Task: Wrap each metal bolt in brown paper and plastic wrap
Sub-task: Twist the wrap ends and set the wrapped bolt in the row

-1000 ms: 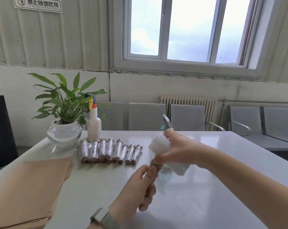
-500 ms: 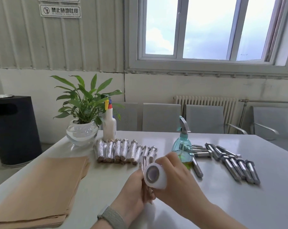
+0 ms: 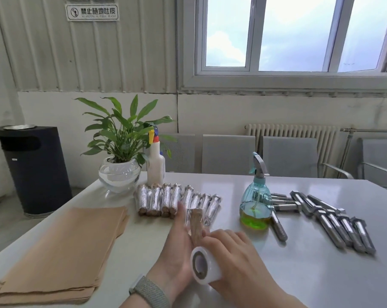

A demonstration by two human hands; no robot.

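My left hand [image 3: 177, 247] grips a bolt wrapped in brown paper [image 3: 195, 223], which points away from me and upward. My right hand [image 3: 234, 256] holds a white roll of plastic wrap [image 3: 204, 266] against the bolt's near end. Clear film stretches between the roll and the bolt. A row of several wrapped bolts [image 3: 177, 200] lies just beyond my hands. Several bare metal bolts [image 3: 330, 217] lie in a loose group on the right of the white table [image 3: 276, 274]. A stack of brown paper sheets [image 3: 61, 252] lies at the left.
A blue-green spray bottle [image 3: 255, 201] stands right of my hands, close to the bare bolts. A potted plant [image 3: 121, 156] in a glass bowl and a white spray bottle [image 3: 155, 162] stand at the table's back left. Grey chairs [image 3: 228, 153] stand behind the table, a black bin [image 3: 32, 167] at the far left.
Both hands have dropped lower and nearer to me, with the roll swung round the bolt to its near end. The view has turned right, revealing the bare bolts and the blue-green bottle.
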